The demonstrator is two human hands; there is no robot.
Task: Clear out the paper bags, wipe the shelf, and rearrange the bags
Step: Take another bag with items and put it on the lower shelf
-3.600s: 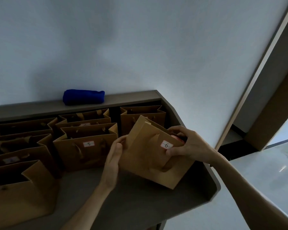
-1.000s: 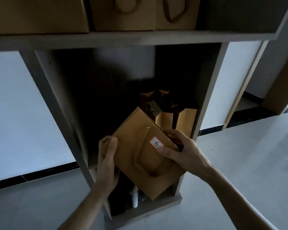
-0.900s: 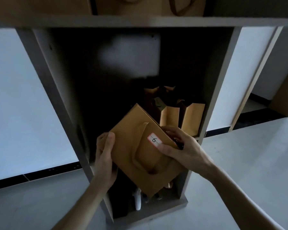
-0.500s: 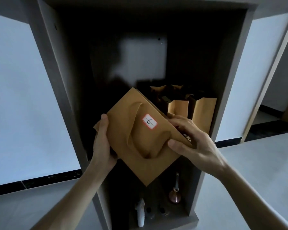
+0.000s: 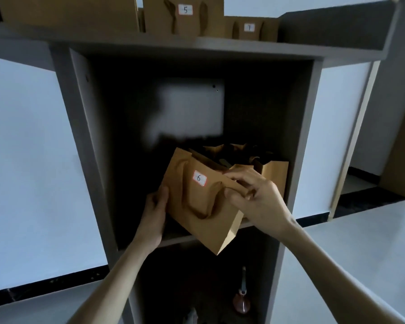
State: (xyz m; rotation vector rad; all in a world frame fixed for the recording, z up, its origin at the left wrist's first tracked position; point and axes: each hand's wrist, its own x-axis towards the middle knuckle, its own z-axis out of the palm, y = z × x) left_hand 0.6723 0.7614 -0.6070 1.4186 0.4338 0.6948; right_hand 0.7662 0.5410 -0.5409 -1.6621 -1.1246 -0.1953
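I hold a brown paper bag labelled 6 (image 5: 197, 206) tilted at the mouth of the middle shelf compartment (image 5: 173, 239). My left hand (image 5: 156, 206) holds the bag's left side, thumb on its front. My right hand (image 5: 253, 195) pinches the bag's upper right rim. Behind it on the same shelf stand other brown bags (image 5: 272, 176) at the right. On the top shelf are bags labelled 5 (image 5: 185, 17) and 7 (image 5: 249, 28).
Grey shelf unit with side walls (image 5: 84, 148) left and right of the compartment. A larger brown bag (image 5: 68, 12) sits at the top left. In the lower compartment stands a small bell-shaped object (image 5: 242, 302). Grey floor lies to the right.
I carried bag 6 down from the top shelf. In the last half second it rose and moved into the middle compartment's opening, turning less tilted; the view rose too.
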